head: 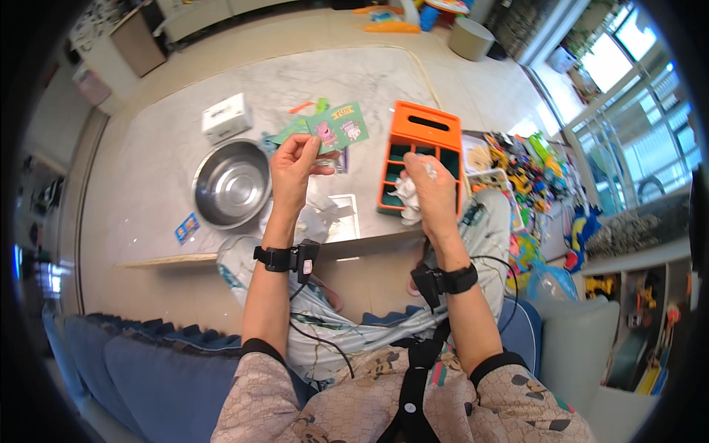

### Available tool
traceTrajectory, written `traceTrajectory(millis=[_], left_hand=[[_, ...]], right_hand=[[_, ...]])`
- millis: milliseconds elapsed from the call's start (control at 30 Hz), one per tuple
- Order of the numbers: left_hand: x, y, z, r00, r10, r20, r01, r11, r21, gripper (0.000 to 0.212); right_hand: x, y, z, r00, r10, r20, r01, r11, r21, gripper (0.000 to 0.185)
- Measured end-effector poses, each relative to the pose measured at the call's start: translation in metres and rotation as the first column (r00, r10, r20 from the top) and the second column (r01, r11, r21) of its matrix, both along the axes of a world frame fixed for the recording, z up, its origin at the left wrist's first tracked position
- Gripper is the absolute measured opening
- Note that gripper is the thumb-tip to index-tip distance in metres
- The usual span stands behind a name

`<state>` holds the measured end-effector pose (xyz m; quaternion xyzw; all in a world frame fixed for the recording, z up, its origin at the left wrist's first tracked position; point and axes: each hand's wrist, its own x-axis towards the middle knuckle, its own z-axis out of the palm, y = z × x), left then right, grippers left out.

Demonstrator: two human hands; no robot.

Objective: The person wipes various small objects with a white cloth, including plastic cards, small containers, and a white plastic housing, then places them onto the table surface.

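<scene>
Between the thumb and fingers of my left hand [299, 160] is a green cartoon card [339, 127] with a pig and some lettering on it. Another green card [291, 128] shows partly behind that hand. My right hand [435, 191] grips a crumpled white tissue [409, 198]. It is over the front compartments of an orange and dark green organizer box [426, 119], whose orange lid part has a long slot; whether the hand touches the box I cannot tell. A stainless steel bowl [232, 184] stands left of my left hand.
A white tissue box [227, 117] is behind the bowl, and a small blue card [187, 228] lies near the table's front left. White crumpled plastic [310, 221] sits at the front of the marble-patterned table [160, 166]. Many toys [532, 171] are heaped on the right.
</scene>
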<state>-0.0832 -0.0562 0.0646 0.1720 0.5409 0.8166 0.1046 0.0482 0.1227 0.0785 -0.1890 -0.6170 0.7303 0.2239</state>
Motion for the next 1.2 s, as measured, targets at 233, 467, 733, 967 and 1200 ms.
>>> traceTrajectory(millis=[233, 467, 733, 967, 1200], left_hand=[[-0.022, -0.104, 0.035, 0.903, 0.424, 0.073, -0.425, 0.905, 0.008, 0.017], [-0.049, -0.308, -0.078, 0.51, 0.825, 0.243, -0.773, 0.564, -0.291, 0.021], [-0.04, -0.31, -0.14, 0.482, 0.862, 0.155, -0.597, 0.453, -0.662, 0.04], [-0.057, -0.242, -0.021, 0.748, 0.663, 0.039, -0.561, 0.663, -0.495, 0.029], [-0.093, -0.065, -0.029, 0.869, 0.13, 0.478, -0.071, 0.987, -0.141, 0.029]], right_hand=[[0.006, -0.015, 0.001, 0.996, 0.076, -0.044, -0.077, 0.997, -0.014, 0.023], [0.011, -0.018, -0.003, 0.985, 0.152, -0.085, -0.159, 0.983, -0.087, 0.02], [0.009, -0.017, -0.012, 0.988, 0.156, 0.0, -0.156, 0.987, -0.041, 0.023], [0.014, -0.016, -0.007, 0.989, 0.148, 0.001, -0.147, 0.981, -0.127, 0.022], [0.015, -0.01, 0.0, 0.989, 0.147, -0.018, -0.148, 0.982, -0.121, 0.027]])
